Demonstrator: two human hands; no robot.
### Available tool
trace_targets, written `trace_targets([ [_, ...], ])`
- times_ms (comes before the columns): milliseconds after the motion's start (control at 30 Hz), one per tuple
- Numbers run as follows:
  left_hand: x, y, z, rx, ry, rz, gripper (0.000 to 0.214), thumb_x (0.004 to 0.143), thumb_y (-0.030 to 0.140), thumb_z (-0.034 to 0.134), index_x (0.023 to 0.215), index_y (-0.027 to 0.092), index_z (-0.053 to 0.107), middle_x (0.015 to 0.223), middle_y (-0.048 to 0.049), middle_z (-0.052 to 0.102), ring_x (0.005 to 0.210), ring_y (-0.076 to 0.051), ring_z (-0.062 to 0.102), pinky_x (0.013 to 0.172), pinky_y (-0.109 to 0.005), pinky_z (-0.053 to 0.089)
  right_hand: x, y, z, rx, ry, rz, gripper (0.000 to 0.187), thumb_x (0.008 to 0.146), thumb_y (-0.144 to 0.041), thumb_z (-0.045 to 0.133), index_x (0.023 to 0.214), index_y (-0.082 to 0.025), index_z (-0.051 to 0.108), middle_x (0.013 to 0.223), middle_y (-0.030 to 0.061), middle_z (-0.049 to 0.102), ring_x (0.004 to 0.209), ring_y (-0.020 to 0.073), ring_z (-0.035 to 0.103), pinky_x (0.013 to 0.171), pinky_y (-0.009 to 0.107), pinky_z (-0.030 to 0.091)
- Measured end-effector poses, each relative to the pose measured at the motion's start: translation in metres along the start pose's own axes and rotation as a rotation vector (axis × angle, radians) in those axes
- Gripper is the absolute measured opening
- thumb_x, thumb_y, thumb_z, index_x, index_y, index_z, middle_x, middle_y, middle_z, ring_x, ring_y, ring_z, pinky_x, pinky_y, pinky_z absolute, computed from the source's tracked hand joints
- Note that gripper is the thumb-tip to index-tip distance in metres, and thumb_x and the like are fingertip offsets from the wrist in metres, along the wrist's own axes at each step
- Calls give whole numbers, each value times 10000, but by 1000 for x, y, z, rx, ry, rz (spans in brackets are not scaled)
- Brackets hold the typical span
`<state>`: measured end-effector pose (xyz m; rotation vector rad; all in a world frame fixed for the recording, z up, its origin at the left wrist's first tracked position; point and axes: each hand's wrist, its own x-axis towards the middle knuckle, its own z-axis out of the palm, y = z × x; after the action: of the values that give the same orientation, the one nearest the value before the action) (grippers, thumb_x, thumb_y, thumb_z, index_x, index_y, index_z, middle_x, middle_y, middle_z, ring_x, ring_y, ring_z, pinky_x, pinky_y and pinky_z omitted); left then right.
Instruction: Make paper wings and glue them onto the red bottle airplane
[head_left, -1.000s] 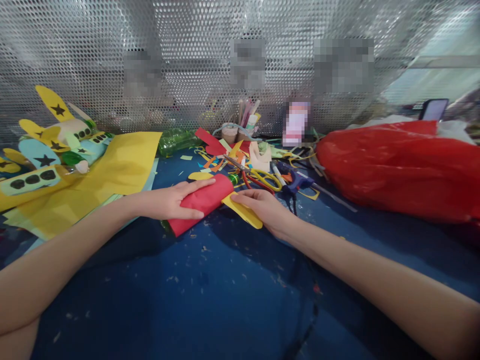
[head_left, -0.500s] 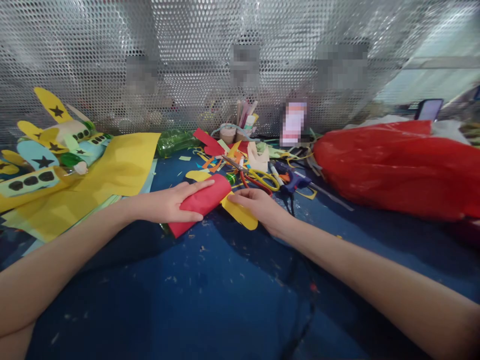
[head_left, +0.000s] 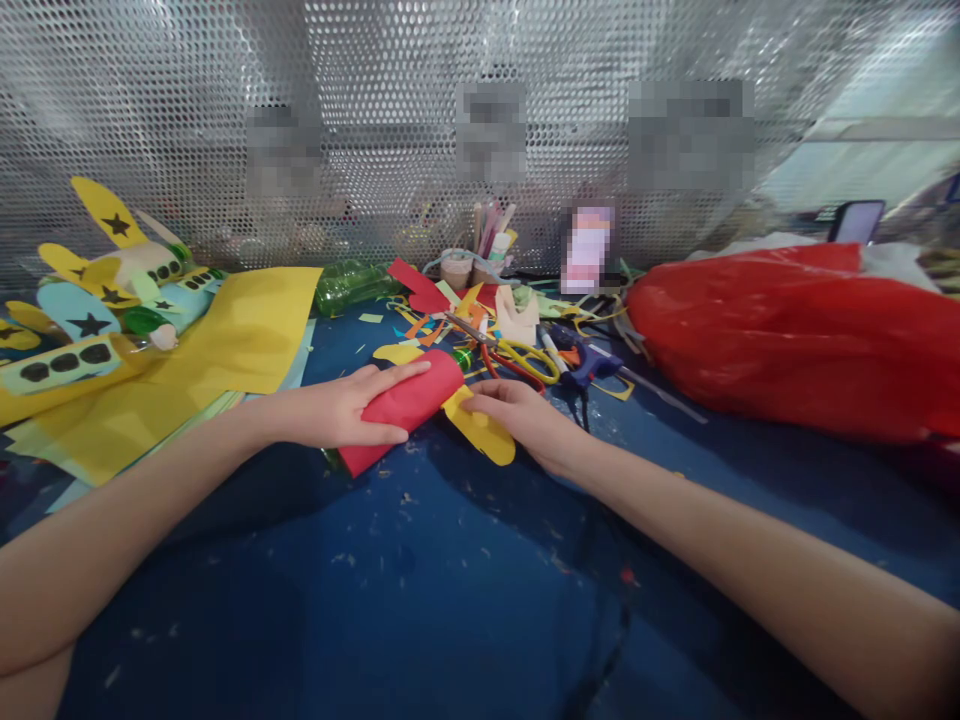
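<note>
My left hand (head_left: 351,408) is wrapped over a green plastic bottle (head_left: 462,357) covered in red paper (head_left: 420,391); the bottle lies tilted, with its green end showing past the paper at the upper right. Between the fingertips of my right hand (head_left: 517,415) is a yellow paper piece (head_left: 480,432) with a rounded end. It sits close by the bottle's right side; I cannot tell whether they touch. Another yellow paper piece (head_left: 397,353) lies just behind the bottle. Scissors with yellow handles (head_left: 529,358) and a red-handled pair (head_left: 517,372) rest beyond my right hand.
Coloured paper sheets (head_left: 247,330) and decorated bottle planes (head_left: 67,362) occupy the left. Behind are a green bottle (head_left: 352,287), paper scraps, cups of sticks (head_left: 456,268) and a blue glue gun (head_left: 589,365). A red plastic bag (head_left: 787,340) bulks at the right, before a perforated silver sheet (head_left: 390,120).
My right fingers have shifted slightly on the yellow paper piece, which has tipped a little downward. The left hand and wrapped bottle have barely moved.
</note>
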<state>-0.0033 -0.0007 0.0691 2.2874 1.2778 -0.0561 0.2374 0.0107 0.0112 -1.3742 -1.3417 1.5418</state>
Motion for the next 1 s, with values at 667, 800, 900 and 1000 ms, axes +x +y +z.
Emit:
trace_targets([
  [667,1,-1,1,17,15,32,862,818,696,445,1511,374,47,1507,-95,335,1287,-350,439,1019,-446,386,1,1,4,-84,60,10,274,617,-398,820,700,-168,697,604,22,679,464,97,554,408,189,419],
  [800,0,-1,1,10,14,24,865,815,700,447,1510,379,45,1526,-93,303,1298,-354,427,1028,-449,378,2,3,2,-75,16,15,307,607,-412,826,745,-161,716,669,34,705,505,101,582,439,187,443],
  [900,0,-1,1,16,11,29,867,815,702,448,1510,380,43,1536,-93,281,1329,-359,387,1043,-461,361,2,2,2,-75,8,31,293,581,-379,847,736,-164,721,669,30,705,506,97,584,430,178,442],
  [1000,1,-1,1,21,8,40,864,820,696,444,1511,376,36,1521,-97,305,1331,-352,385,1044,-460,359,2,0,3,-67,13,42,269,574,-353,855,709,-165,718,633,20,692,481,89,570,412,172,436],
])
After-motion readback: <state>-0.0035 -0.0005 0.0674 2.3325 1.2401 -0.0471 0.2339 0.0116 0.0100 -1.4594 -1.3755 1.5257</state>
